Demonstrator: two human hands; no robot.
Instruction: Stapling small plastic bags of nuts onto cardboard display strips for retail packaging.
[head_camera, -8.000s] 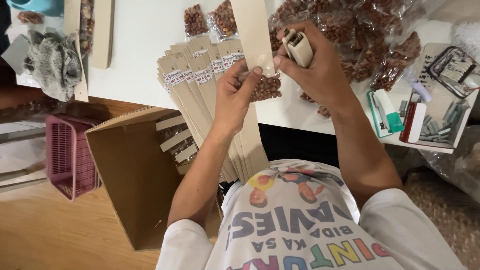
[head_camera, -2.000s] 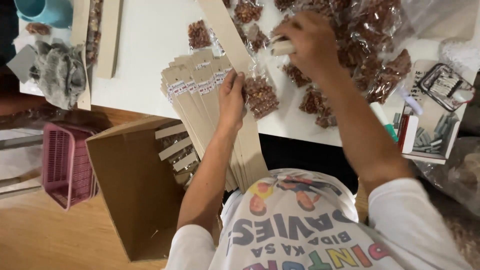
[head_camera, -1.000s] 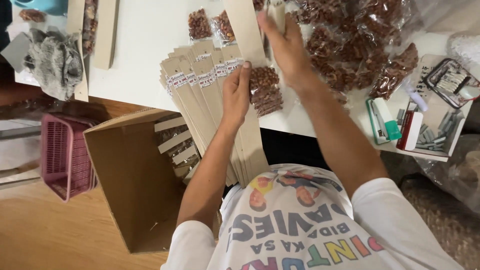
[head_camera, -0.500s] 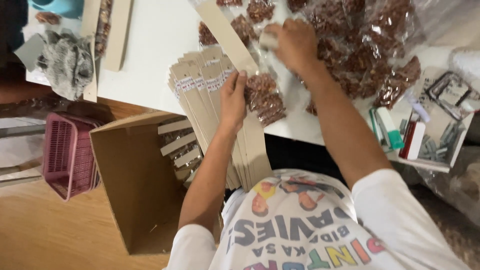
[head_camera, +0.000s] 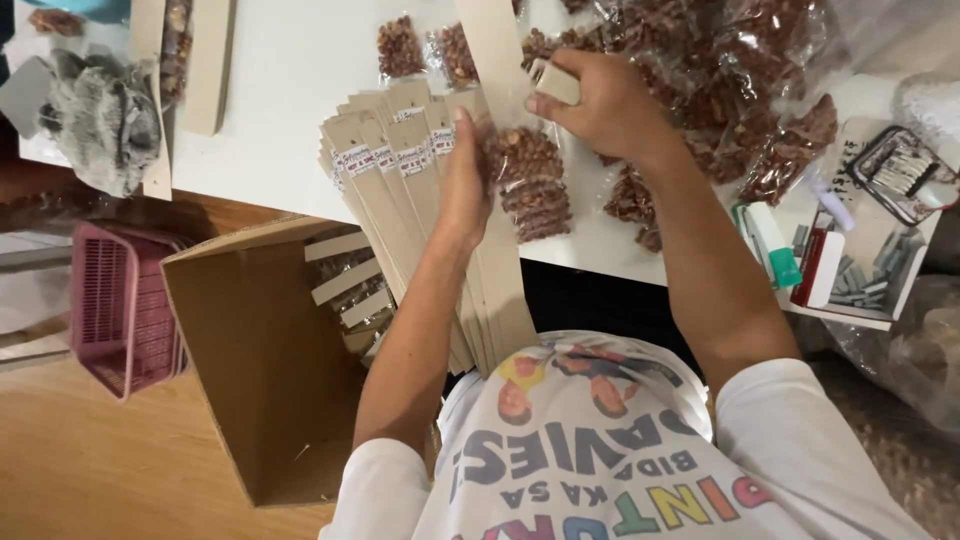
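White table (head_camera: 290, 120) across far half. Open cardboard box (head_camera: 262, 370) near left, pink basket (head_camera: 120, 310) further left. Big bag of nuts (head_camera: 730, 90) far right. Fan of card strips (head_camera: 420, 230) overhangs table's near edge. Left hand (head_camera: 465, 185) flat, pressing nut packet (head_camera: 525, 180) at centre against strips. Right hand (head_camera: 600, 105) clenched round stapler (head_camera: 555, 80), just beyond packet.

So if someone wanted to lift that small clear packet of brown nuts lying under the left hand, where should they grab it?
Probably by the lower end of the nut packet, coming from the table's near edge. The left hand covers its left side and the long cardboard strip sits at its top, where the right hand works with a small pale tool. The soft, flat bag suits a pinch at the free edge.
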